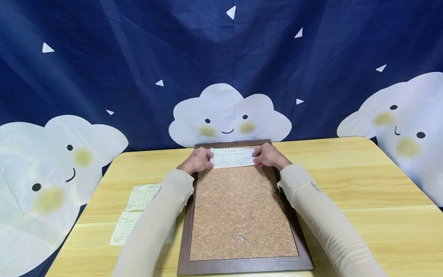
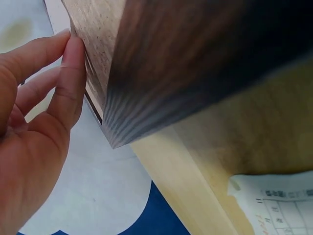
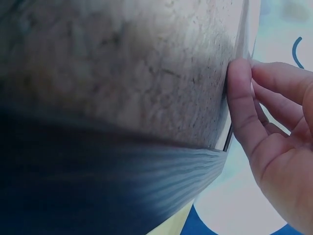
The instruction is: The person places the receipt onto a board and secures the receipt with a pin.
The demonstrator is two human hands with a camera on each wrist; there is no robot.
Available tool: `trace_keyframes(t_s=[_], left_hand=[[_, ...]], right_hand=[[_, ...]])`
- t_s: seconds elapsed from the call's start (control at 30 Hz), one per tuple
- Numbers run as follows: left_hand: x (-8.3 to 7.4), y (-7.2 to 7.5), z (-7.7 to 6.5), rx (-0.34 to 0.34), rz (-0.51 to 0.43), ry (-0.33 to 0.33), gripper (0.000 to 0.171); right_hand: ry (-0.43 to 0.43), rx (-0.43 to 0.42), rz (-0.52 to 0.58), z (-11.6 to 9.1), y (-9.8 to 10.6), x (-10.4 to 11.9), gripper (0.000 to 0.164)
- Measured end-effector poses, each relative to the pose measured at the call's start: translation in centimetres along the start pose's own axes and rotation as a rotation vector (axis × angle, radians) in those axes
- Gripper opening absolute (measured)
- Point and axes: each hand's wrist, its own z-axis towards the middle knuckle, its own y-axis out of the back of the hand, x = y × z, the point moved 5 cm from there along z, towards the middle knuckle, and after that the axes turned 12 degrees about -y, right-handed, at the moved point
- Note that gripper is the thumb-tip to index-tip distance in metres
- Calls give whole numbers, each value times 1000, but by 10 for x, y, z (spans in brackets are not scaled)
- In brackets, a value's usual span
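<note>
A white printed form slip (image 1: 232,157) lies across the top end of a cork board (image 1: 242,207) with a dark brown wooden frame (image 1: 245,265). My left hand (image 1: 200,159) pinches the slip's left edge between thumb and fingers. At its right edge, my right hand (image 1: 269,155) pinches it in the same way. The left wrist view shows the left hand's (image 2: 44,98) thumb and finger meeting beside the frame's corner. In the right wrist view, thumb and fingertips of the right hand (image 3: 274,117) meet at the paper close to the cork.
Left of the board, two groups of printed forms lie on the wooden table (image 1: 363,231): an upper form (image 1: 142,196) and a lower form (image 1: 124,229), both partly hidden by my left sleeve (image 1: 155,223). Behind the table hangs a blue cloth (image 1: 228,50) with cloud prints.
</note>
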Motion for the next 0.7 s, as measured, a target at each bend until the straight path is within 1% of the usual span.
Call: trace_keyframes(t_s=[0.07, 0.1, 0.17, 0.23, 0.27, 0.3, 0.47, 0.53, 0.6, 0.63, 0.7], left_hand=[[-1, -1, 1, 12, 22, -24, 10], [-1, -1, 2, 18, 31, -33, 11], [-2, -2, 3, 34, 54, -53, 28], [-2, -3, 4, 47, 64, -59, 32], [-2, -3, 4, 51, 70, -60, 29], [-2, -3, 4, 52, 74, -58, 22], [-2, -3, 7, 71, 110, -72, 8], [-3, -2, 8, 80, 120, -76, 8], [-4, -2, 7, 89, 117, -66, 20], [-4, -3, 7, 96, 123, -67, 22], [-5, -2, 7, 105, 129, -62, 36]], right_hand=[[2, -1, -1, 0, 0, 0, 27], [3, 0, -2, 0, 0, -1, 27], [3, -1, -4, 0, 0, -1, 27], [3, -3, -11, 1, 0, -2, 28], [1, -4, -13, 1, 0, -2, 28], [3, -7, -20, 1, 0, -2, 28], [0, -24, -39, 1, 2, -1, 31], [-1, -23, -38, 1, 2, 0, 31], [-5, -19, -34, 1, 2, 0, 31], [-7, -20, -33, 0, 2, 0, 31], [-10, -19, -36, 1, 1, -1, 31]])
